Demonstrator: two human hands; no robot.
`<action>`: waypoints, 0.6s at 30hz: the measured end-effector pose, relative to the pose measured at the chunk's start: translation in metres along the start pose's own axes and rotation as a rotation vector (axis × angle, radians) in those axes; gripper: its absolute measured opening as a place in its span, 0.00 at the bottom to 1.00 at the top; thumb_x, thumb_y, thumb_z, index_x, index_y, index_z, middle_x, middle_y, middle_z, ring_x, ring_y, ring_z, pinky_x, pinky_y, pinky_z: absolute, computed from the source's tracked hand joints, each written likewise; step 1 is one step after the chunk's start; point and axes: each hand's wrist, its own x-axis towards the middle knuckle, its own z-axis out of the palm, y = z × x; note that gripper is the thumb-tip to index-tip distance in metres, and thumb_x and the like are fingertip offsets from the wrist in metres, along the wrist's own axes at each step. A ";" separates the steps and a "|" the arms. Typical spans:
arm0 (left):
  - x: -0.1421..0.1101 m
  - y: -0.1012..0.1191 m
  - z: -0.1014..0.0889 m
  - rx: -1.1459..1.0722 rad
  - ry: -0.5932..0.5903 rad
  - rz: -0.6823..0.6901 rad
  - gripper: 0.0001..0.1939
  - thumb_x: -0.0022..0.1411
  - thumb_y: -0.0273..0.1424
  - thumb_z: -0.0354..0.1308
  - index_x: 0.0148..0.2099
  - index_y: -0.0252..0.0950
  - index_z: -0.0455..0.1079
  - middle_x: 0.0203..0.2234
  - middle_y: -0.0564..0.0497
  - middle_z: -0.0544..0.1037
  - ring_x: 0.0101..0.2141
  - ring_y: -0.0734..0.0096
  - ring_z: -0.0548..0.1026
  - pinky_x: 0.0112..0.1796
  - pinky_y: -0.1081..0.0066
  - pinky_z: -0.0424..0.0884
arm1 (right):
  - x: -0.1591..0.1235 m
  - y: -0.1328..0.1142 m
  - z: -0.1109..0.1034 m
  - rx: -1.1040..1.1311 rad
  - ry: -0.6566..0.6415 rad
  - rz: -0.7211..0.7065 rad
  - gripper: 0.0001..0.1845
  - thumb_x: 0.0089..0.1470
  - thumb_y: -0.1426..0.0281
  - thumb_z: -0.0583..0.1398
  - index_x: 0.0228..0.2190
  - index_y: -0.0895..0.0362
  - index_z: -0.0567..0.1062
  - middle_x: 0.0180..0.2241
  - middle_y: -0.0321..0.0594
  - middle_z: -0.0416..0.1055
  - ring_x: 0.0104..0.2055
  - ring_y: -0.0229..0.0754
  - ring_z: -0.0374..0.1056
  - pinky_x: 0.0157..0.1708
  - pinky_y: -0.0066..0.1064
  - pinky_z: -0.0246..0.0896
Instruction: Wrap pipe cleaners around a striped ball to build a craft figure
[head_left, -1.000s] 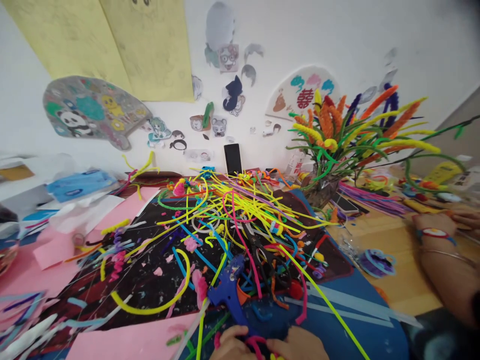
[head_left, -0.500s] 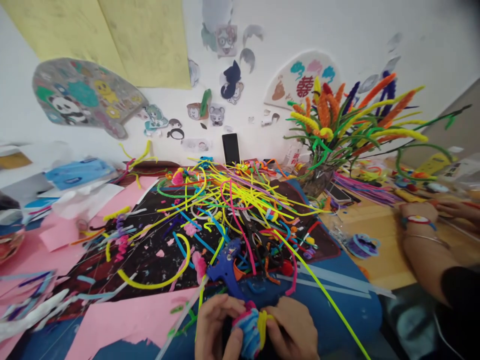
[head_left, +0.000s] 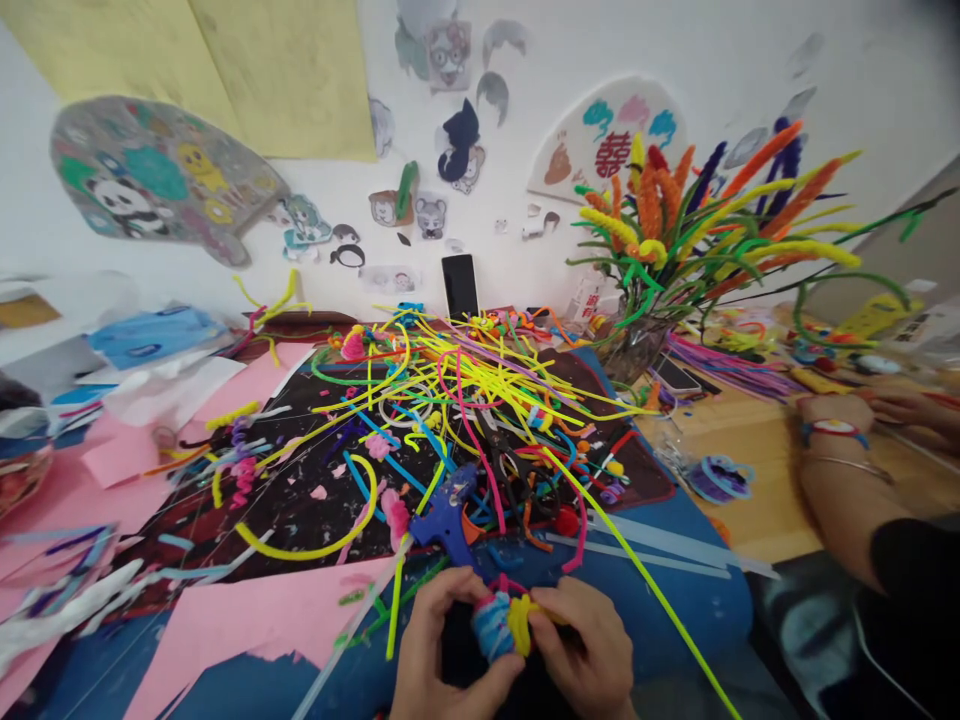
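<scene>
Near the bottom middle, my left hand (head_left: 442, 650) grips a small coiled pipe-cleaner piece (head_left: 493, 627), blue and white with pink at its edge. A yellow coiled part (head_left: 520, 622) sits against its right side, pinched between the thumb and fingers of my right hand (head_left: 581, 640). Just beyond my hands lies a blue glue gun (head_left: 450, 515), a long clear glue stick (head_left: 352, 630) reaching from its rear toward the lower left. Black-handled scissors (head_left: 517, 470) lie partly under loose pipe cleaners.
A heap of yellow pipe cleaners (head_left: 480, 370) covers the dark mat. Torn pink paper (head_left: 255, 625) lies at left, glue sticks (head_left: 660, 545) at right. Behind stands a glass vase (head_left: 634, 350) of pipe-cleaner stems. At far right is another person's forearm (head_left: 840, 490).
My hands and the coiled piece have risen slightly, and the piece is turned so more of its yellow part shows. The whole view has shifted a little.
</scene>
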 end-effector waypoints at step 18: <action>0.002 0.008 -0.006 -0.262 0.017 -0.350 0.33 0.60 0.31 0.69 0.62 0.41 0.57 0.38 0.50 0.80 0.39 0.68 0.78 0.42 0.72 0.72 | 0.003 0.002 -0.010 0.148 -0.249 -0.132 0.13 0.64 0.78 0.55 0.44 0.59 0.78 0.29 0.41 0.78 0.28 0.37 0.72 0.26 0.27 0.66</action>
